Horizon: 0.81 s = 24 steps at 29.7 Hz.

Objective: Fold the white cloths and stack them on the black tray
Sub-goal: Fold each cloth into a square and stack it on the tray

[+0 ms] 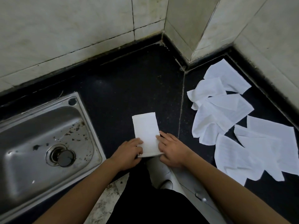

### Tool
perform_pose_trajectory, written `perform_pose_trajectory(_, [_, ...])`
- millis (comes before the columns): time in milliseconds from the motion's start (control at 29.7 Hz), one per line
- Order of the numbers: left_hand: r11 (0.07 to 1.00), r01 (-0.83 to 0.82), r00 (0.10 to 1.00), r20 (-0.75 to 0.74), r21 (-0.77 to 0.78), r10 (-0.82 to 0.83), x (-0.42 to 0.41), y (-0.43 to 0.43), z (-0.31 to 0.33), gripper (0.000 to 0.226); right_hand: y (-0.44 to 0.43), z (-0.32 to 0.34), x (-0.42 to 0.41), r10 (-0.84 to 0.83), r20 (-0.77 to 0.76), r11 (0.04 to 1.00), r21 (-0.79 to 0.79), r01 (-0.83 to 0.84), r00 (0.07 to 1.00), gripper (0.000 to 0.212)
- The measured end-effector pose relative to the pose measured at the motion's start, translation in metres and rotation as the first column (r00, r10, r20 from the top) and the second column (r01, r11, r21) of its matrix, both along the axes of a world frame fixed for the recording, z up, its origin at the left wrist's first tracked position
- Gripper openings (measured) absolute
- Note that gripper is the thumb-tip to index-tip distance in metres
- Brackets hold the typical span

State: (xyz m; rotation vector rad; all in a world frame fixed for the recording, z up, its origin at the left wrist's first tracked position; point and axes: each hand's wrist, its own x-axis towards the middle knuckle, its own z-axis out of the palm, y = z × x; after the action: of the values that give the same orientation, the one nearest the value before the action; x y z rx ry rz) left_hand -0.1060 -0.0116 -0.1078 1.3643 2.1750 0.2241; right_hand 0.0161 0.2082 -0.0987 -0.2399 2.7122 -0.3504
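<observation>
A white cloth [146, 130], folded into a long narrow strip, lies on the black counter [123, 88] in front of me. My left hand [129, 151] pinches its near left corner, fingers on top. My right hand [171, 149] holds the near right corner, with its fingers stretched along the strip's right edge. The strip's near end is slightly raised between the two hands. Several loose, unfolded white cloths [226, 113] lie spread and overlapping on the counter to the right. I cannot pick out a black tray against the black counter.
A steel sink [48, 143] with a drain plug and dark specks is set into the counter at the left. Tiled walls [80, 29] close off the back, and a tiled pillar [194, 29] juts out at back right. The counter edge runs just under my wrists.
</observation>
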Motion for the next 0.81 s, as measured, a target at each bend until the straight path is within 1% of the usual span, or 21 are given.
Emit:
perform_pose_trajectory(101, [0.998, 0.031, 0.999, 0.027, -0.058, -0.029, -0.007, 0.003, 0.003, 0.021, 0.000, 0.003, -0.009, 0.011, 0.101, 1.000, 0.020, -0.013, 0.995, 0.074])
perform_pose_trajectory(168, [0.998, 0.029, 0.997, 0.080, -0.048, -0.025, -0.010, 0.004, 0.004, 0.020, 0.001, 0.005, -0.012, 0.004, 0.154, 0.999, -0.036, 0.001, 0.988, 0.073])
perform_pose_trajectory(202, [1.000, 0.007, 0.992, 0.124, -0.029, -0.003, -0.013, 0.004, 0.003, 0.019, 0.003, 0.006, -0.015, -0.027, 0.167, 0.996, -0.084, 0.041, 0.986, 0.065])
perform_pose_trajectory(235, [0.999, -0.038, 0.982, 0.184, -0.008, 0.039, -0.017, 0.004, 0.003, 0.017, 0.005, 0.008, -0.018, -0.094, 0.180, 0.982, -0.144, 0.121, 0.979, 0.052])
perform_pose_trajectory(269, [0.993, -0.115, 0.961, 0.254, 0.011, 0.109, -0.020, 0.004, 0.004, 0.016, 0.008, 0.011, -0.020, -0.202, 0.203, 0.944, -0.221, 0.246, 0.958, 0.038])
perform_pose_trajectory(303, [0.972, -0.235, 0.922, 0.321, 0.020, 0.216, -0.026, 0.004, 0.005, 0.015, 0.012, 0.014, -0.026, -0.338, 0.240, 0.868, -0.295, 0.400, 0.910, 0.029])
perform_pose_trajectory(336, [0.926, -0.377, 0.861, 0.379, 0.025, 0.341, -0.034, 0.005, 0.006, 0.014, 0.016, 0.016, -0.036, -0.475, 0.284, 0.751, -0.362, 0.552, 0.833, 0.022])
perform_pose_trajectory(370, [0.859, -0.511, 0.782, 0.427, 0.024, 0.453, -0.039, 0.008, 0.006, 0.014, 0.018, 0.017, -0.044, -0.590, 0.320, 0.612, -0.421, 0.670, 0.741, 0.014])
perform_pose_trajectory(404, [0.781, -0.624, 0.695, 0.475, 0.024, 0.540, -0.045, 0.012, 0.007, 0.014, 0.020, 0.015, -0.052, -0.672, 0.329, 0.490, -0.475, 0.731, 0.664, 0.008])
perform_pose_trajectory(437, [0.703, -0.711, 0.609, 0.515, 0.017, 0.603, -0.049, 0.016, 0.006, 0.015, 0.022, 0.012, -0.059, -0.718, 0.322, 0.419, -0.507, 0.753, 0.617, 0.003])
perform_pose_trajectory(471, [0.627, -0.779, 0.524, 0.546, -0.003, 0.654, -0.055, 0.020, 0.004, 0.016, 0.024, 0.006, -0.069, -0.738, 0.335, 0.373, -0.522, 0.767, 0.586, 0.003])
perform_pose_trajectory(505, [0.565, -0.825, 0.455, 0.562, -0.027, 0.691, -0.061, 0.026, 0.002, 0.017, 0.024, 0.002, -0.078, -0.744, 0.356, 0.337, -0.530, 0.778, 0.565, 0.004])
perform_pose_trajectory(538, [0.519, -0.854, 0.409, 0.566, -0.041, 0.716, -0.062, 0.031, 0.002, 0.017, 0.024, 0.001, -0.083, -0.751, 0.376, 0.308, -0.527, 0.792, 0.543, 0.005])
perform_pose_trajectory(572, [0.487, -0.872, 0.385, 0.551, -0.046, 0.741, -0.066, 0.035, 0.001, 0.018, 0.024, 0.000, -0.089, -0.758, 0.387, 0.290, -0.520, 0.803, 0.525, 0.006])
perform_pose_trajectory(673, [0.426, -0.904, 0.356, 0.479, -0.040, 0.802, -0.076, 0.046, -0.011, 0.018, 0.026, -0.007, -0.109, -0.791, 0.393, 0.257, -0.484, 0.837, 0.469, 0.019])
perform_pose_trajectory(807, [0.366, -0.930, 0.311, 0.446, -0.040, 0.839, -0.079, 0.055, -0.024, 0.017, 0.027, -0.019, -0.124, -0.819, 0.359, 0.275, -0.438, 0.856, 0.447, 0.022])
